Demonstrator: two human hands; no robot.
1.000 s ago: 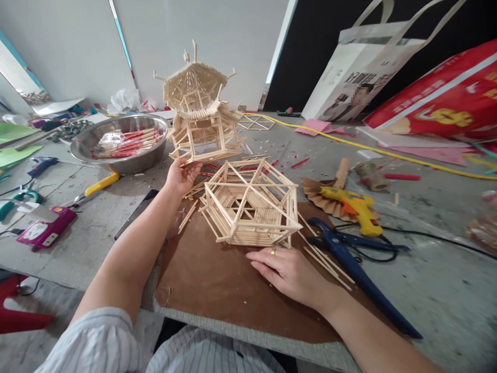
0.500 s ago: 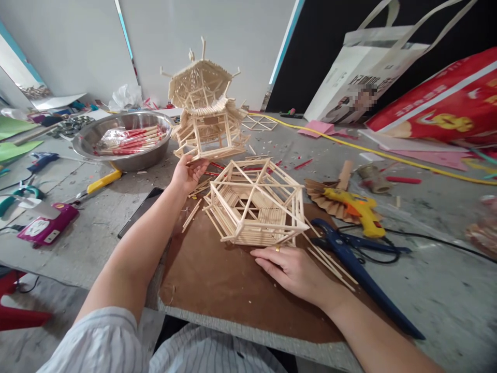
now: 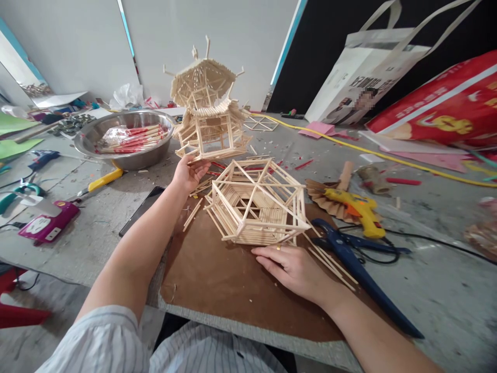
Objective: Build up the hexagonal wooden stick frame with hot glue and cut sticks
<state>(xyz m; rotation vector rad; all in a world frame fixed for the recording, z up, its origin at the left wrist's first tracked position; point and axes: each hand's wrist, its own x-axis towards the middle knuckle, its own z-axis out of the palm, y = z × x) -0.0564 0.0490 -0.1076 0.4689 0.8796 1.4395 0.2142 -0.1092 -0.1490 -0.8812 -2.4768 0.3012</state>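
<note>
A pagoda model (image 3: 212, 124) made of thin wooden sticks leans slightly, its two tiers of stick roofing facing me. My left hand (image 3: 190, 173) grips the front left edge of its base, thumb on top and fingers partly hidden underneath. In front of it, a hexagonal stick frame (image 3: 243, 225) with crossing spokes on top rests on a brown board (image 3: 217, 290). My right hand (image 3: 291, 264) lies on the board at the frame's near side, fingers stretched out and holding nothing. Its fingertips are close to the frame's lower edge; whether they touch it I cannot tell.
Blue cutters (image 3: 349, 264), loose sticks (image 3: 332, 267) and a yellow glue gun (image 3: 361, 210) lie on the right. A steel bowl (image 3: 83, 147) with red-tipped sticks, a yellow-handled knife (image 3: 104, 180), a phone (image 3: 142, 210) and a purple device (image 3: 50, 223) are on the left.
The view has shifted very slightly. Both hands keep their places, and the pagoda model and the hexagonal frame look the same.
</note>
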